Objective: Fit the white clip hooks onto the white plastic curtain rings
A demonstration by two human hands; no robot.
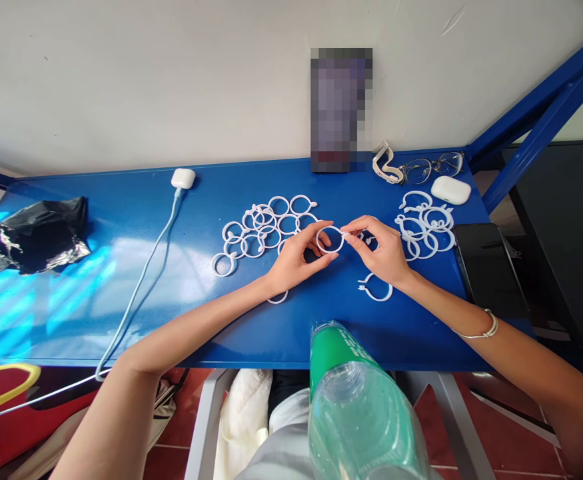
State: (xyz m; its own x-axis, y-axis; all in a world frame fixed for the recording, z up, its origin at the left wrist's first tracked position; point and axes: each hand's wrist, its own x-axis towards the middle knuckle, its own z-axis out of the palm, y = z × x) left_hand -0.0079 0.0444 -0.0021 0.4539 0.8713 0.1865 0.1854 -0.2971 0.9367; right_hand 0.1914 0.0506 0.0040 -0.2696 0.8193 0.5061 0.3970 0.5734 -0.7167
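Note:
Between both hands, above the blue table, is a white plastic curtain ring (329, 227). My left hand (298, 259) curls its thumb and fingers round the ring's left side. At the right side of the same ring, my right hand (380, 252) pinches the small clasp, which the fingertips partly hide. A pile of white rings (252, 246) with joined loops spreads to the left, some under my left hand. Below my right hand lies one ring with a gap (382, 298). More rings (424, 233) are heaped at the right, several with visible gaps.
A green-labelled clear bottle (366, 413) stands close in front of me. On the table's right are a phone (490, 263), a white earbud case (451, 190), glasses (431, 168) and a white watch (387, 163). Leftward lie a charger (183, 178) with cable and a black plastic bag (38, 233).

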